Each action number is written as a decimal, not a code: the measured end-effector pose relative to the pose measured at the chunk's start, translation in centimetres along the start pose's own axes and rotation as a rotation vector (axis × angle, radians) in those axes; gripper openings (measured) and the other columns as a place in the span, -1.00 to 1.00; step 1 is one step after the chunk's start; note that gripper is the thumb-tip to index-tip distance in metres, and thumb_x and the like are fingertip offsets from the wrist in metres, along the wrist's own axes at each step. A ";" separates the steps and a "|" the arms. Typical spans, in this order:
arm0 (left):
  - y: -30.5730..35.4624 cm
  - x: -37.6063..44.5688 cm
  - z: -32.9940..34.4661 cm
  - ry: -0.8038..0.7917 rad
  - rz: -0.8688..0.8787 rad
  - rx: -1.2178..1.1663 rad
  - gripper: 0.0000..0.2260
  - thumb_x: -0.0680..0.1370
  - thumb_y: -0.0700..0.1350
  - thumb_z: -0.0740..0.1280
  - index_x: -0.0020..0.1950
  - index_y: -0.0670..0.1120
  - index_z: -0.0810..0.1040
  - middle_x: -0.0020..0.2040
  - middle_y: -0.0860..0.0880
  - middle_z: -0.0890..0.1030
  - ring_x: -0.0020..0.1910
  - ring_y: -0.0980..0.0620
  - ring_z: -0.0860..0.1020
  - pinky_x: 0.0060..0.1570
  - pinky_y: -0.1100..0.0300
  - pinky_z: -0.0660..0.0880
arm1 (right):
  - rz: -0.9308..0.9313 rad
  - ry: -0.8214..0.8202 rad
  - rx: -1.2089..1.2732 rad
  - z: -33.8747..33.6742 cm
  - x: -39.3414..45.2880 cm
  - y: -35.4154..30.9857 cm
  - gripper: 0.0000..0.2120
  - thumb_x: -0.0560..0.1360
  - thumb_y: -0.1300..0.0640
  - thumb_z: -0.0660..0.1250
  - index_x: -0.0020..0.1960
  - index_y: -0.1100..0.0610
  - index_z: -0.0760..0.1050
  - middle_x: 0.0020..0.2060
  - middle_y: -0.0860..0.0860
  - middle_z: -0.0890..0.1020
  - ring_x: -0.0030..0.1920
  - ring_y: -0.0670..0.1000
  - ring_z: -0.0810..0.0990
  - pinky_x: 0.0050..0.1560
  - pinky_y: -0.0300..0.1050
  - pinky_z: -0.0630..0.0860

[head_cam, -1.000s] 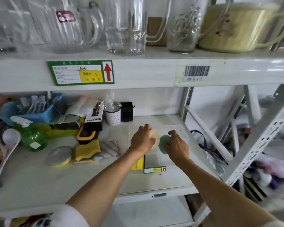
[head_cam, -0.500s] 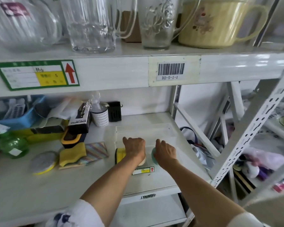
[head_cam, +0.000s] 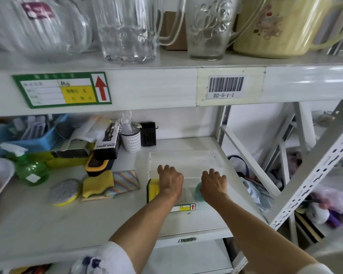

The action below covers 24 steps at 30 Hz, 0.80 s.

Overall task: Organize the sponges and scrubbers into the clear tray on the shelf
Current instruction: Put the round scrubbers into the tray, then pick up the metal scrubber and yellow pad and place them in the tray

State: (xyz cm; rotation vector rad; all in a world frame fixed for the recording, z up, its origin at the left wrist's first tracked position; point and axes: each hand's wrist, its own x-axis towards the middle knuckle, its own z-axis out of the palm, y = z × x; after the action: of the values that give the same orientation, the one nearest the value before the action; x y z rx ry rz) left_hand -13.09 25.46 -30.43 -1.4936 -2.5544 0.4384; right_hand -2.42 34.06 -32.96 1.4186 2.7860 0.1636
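Note:
The clear tray (head_cam: 183, 155) stands on the right part of the shelf. Both of my hands reach down into its front end. My left hand (head_cam: 169, 181) is palm down with curled fingers beside a yellow sponge with a dark edge (head_cam: 153, 189) at the tray's left wall; whatever is under the palm is hidden. My right hand (head_cam: 214, 182) covers a green round scrubber (head_cam: 198, 191) that stands on edge. Left of the tray lie a silver and yellow round scrubber (head_cam: 64, 191), a yellow wavy sponge (head_cam: 97, 183) and a striped pad (head_cam: 126, 181).
A green spray bottle (head_cam: 31, 172), a blue basket (head_cam: 28, 135), a spray bottle box (head_cam: 107, 142), a white cup (head_cam: 131, 142) and a black holder (head_cam: 148, 133) crowd the shelf's back left. Glass jugs (head_cam: 127, 28) stand on the upper shelf. Slanted rack braces (head_cam: 246, 165) run at the right.
Both hands have dropped from above the tray down into its front end, carrying the green scrubber along. The beige round pad seen in my left hand earlier no longer shows.

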 end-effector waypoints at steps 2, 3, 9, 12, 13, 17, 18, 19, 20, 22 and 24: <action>-0.4 0.1 0.1 0.004 -0.007 -0.077 -0.81 0.49 -0.15 0.33 0.09 -0.07 0.58 0.12 -0.09 0.56 0.17 -0.12 0.45 0.24 -0.05 0.29 | 0.006 0.045 -0.003 -0.3 0.2 -0.1 -0.73 0.54 0.05 0.24 0.21 0.10 0.42 0.13 0.07 0.49 0.14 0.10 0.50 0.13 -0.01 0.37; -0.7 0.0 0.1 0.020 -0.018 -0.148 -0.85 0.51 -0.14 0.31 0.05 -0.07 0.59 0.11 -0.10 0.57 0.16 -0.13 0.45 0.22 -0.05 0.29 | 0.010 0.077 0.003 -0.6 0.3 -0.3 -0.73 0.55 0.01 0.23 0.20 0.10 0.43 0.12 0.07 0.50 0.13 0.10 0.51 0.12 -0.01 0.37; -4.2 0.1 -0.5 0.223 -0.137 -0.562 -0.74 0.58 0.02 0.17 0.05 -0.09 0.57 0.08 -0.10 0.60 0.11 -0.14 0.53 0.10 -0.03 0.36 | -0.053 0.269 0.164 -3.4 1.6 -3.6 -0.80 0.56 0.06 0.19 0.10 0.15 0.45 0.02 0.10 0.56 -0.01 0.15 0.58 -0.03 0.01 0.40; -7.1 -0.4 0.4 0.313 -0.222 -0.631 -0.76 0.58 0.00 0.17 0.03 -0.07 0.58 0.04 -0.07 0.61 0.05 -0.12 0.57 0.05 0.01 0.39 | -0.139 0.321 0.273 -5.0 2.0 -7.2 -0.80 0.56 0.09 0.20 0.09 0.17 0.47 0.00 0.13 0.58 -0.02 0.18 0.59 -0.04 0.01 0.41; -8.2 -0.7 1.0 0.323 -0.249 -0.643 -0.78 0.58 -0.01 0.17 0.01 -0.06 0.58 0.02 -0.06 0.62 0.04 -0.11 0.58 0.04 0.01 0.40 | -0.167 0.333 0.303 -5.4 2.0 -8.5 -0.80 0.55 0.09 0.20 0.09 0.17 0.48 0.00 0.13 0.59 -0.01 0.19 0.59 -0.03 0.01 0.41; -13.0 -2.5 4.0 0.323 -0.344 -0.678 -0.83 0.55 -0.06 0.19 -0.09 -0.04 0.57 -0.05 -0.04 0.64 -0.01 -0.07 0.61 -0.09 0.03 0.49 | -0.283 0.299 0.386 -6.0 1.8 -14.1 -0.77 0.55 0.06 0.19 0.12 0.14 0.49 0.05 0.11 0.60 0.04 0.18 0.59 0.03 0.01 0.41; -14.2 -3.1 4.7 0.311 -0.372 -0.674 -0.83 0.55 -0.07 0.20 -0.09 -0.04 0.57 -0.05 -0.05 0.64 -0.02 -0.07 0.61 -0.11 0.05 0.48 | -0.320 0.276 0.396 -5.9 1.6 -15.5 -0.76 0.55 0.05 0.20 0.14 0.14 0.48 0.07 0.11 0.59 0.07 0.17 0.59 0.05 0.01 0.40; -15.6 -3.8 5.4 0.309 -0.401 -0.666 -0.83 0.55 -0.07 0.20 -0.08 -0.05 0.58 -0.04 -0.06 0.65 -0.02 -0.08 0.62 -0.13 0.07 0.48 | -0.355 0.249 0.400 -5.8 1.4 -17.0 -0.75 0.55 0.05 0.20 0.16 0.13 0.48 0.09 0.11 0.59 0.09 0.17 0.58 0.07 0.02 0.39; -16.9 -4.5 6.0 0.306 -0.430 -0.669 -0.83 0.55 -0.08 0.21 -0.08 -0.06 0.58 -0.03 -0.07 0.66 -0.02 -0.09 0.62 -0.14 0.08 0.48 | -0.383 0.219 0.398 -5.7 1.2 -18.2 -0.74 0.55 0.04 0.21 0.18 0.12 0.47 0.10 0.11 0.58 0.12 0.16 0.57 0.09 0.01 0.39; -19.8 -5.9 7.8 0.303 -0.487 -0.688 -0.84 0.54 -0.10 0.23 -0.08 -0.08 0.59 -0.02 -0.12 0.66 -0.02 -0.14 0.62 -0.14 0.08 0.48 | -0.425 0.161 0.394 -5.4 0.7 -20.6 -0.72 0.55 0.02 0.22 0.20 0.11 0.46 0.12 0.11 0.56 0.14 0.16 0.56 0.12 0.01 0.38; -22.5 -7.2 9.5 0.295 -0.562 -0.684 -0.83 0.54 -0.09 0.23 -0.04 -0.08 0.60 -0.01 -0.14 0.65 -0.01 -0.17 0.62 -0.09 0.04 0.50 | -0.456 0.104 0.383 -5.1 0.4 -22.8 -0.70 0.55 0.02 0.22 0.22 0.12 0.43 0.13 0.13 0.55 0.14 0.18 0.56 0.12 0.01 0.39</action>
State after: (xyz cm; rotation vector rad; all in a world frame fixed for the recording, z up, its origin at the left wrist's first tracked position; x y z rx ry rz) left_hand -30.73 7.13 -32.04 -0.7838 -2.8181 -0.7294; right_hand -21.33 20.62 -30.10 0.7840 3.2612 -0.3262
